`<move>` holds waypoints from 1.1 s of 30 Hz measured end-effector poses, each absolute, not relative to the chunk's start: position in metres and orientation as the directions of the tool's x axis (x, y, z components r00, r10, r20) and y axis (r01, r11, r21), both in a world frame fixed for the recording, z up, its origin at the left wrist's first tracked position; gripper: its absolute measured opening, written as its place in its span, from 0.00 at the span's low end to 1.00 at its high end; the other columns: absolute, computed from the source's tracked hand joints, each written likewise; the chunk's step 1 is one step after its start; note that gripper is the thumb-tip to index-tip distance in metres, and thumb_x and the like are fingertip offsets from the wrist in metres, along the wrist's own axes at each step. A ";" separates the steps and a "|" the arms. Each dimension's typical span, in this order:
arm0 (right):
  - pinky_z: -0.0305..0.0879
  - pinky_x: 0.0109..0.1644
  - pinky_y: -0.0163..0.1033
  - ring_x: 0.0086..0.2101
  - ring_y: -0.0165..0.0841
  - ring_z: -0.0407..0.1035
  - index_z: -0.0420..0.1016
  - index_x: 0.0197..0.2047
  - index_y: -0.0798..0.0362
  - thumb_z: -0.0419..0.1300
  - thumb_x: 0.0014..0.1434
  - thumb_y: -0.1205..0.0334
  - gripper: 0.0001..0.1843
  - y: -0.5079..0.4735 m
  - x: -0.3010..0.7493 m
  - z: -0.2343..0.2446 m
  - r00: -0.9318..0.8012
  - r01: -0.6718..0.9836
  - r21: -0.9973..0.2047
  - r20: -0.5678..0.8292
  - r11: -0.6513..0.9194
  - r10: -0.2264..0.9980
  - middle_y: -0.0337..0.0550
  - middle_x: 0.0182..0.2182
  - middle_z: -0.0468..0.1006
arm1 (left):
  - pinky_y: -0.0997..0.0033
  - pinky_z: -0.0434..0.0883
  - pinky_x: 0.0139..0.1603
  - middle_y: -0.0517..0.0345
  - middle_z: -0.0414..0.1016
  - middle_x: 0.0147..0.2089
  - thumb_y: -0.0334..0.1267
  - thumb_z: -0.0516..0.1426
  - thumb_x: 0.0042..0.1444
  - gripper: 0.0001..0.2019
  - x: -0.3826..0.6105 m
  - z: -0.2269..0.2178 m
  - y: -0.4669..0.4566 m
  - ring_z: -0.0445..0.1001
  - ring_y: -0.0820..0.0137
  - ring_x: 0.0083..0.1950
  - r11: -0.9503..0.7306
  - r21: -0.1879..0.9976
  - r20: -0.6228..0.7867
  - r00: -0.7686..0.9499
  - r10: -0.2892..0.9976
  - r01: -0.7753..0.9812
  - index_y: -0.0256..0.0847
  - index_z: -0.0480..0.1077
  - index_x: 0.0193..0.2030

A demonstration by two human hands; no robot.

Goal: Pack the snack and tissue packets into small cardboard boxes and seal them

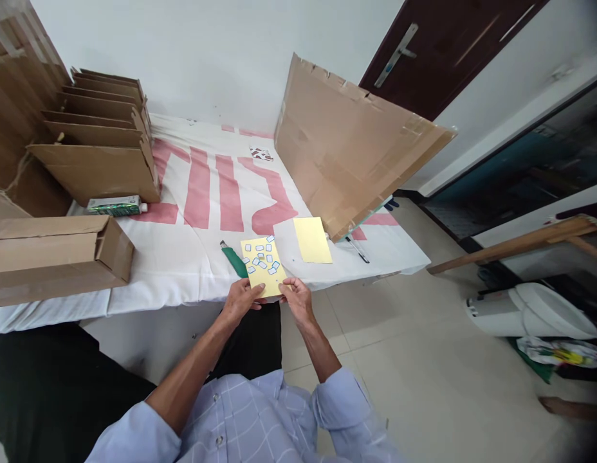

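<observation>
Both my hands hold a yellow card by its lower edge, at the front edge of the table. Several small white pieces with blue outlines are scattered over the card's upper part. My left hand grips the lower left corner with the thumb on top. At the lower right, my right hand pinches the card between thumb and fingers. Just behind the card's left side lies a green utility knife, partly covered by it. A plain yellow sheet lies on the table to the right.
A large cardboard panel leans at the back right, with a black pen near its lower end. Cardboard dividers, a green-and-white tube and a closed box stand at left. A white bucket lies on the floor.
</observation>
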State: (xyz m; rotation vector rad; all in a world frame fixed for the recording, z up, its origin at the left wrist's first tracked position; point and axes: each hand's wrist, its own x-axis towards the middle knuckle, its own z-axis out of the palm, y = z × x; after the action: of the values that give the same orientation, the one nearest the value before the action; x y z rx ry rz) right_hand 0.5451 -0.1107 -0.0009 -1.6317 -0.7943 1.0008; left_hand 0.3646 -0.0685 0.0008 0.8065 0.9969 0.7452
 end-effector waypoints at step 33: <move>0.69 0.70 0.71 0.68 0.61 0.70 0.79 0.63 0.54 0.54 0.71 0.36 0.34 -0.014 0.565 0.008 -0.042 0.896 -0.373 0.469 0.240 0.882 0.67 0.68 0.76 | 0.77 0.72 0.18 0.49 0.81 0.26 0.55 0.77 0.46 0.26 0.146 0.063 -0.158 0.75 0.72 0.20 0.411 0.800 -0.382 0.156 0.911 -0.438 0.32 0.83 0.39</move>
State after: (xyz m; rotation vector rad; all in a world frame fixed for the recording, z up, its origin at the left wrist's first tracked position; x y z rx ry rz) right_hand 0.5653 -0.0140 0.0082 -1.6235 -1.9012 -0.0292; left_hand 0.1456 -0.1581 0.0627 0.5891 0.9858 1.0494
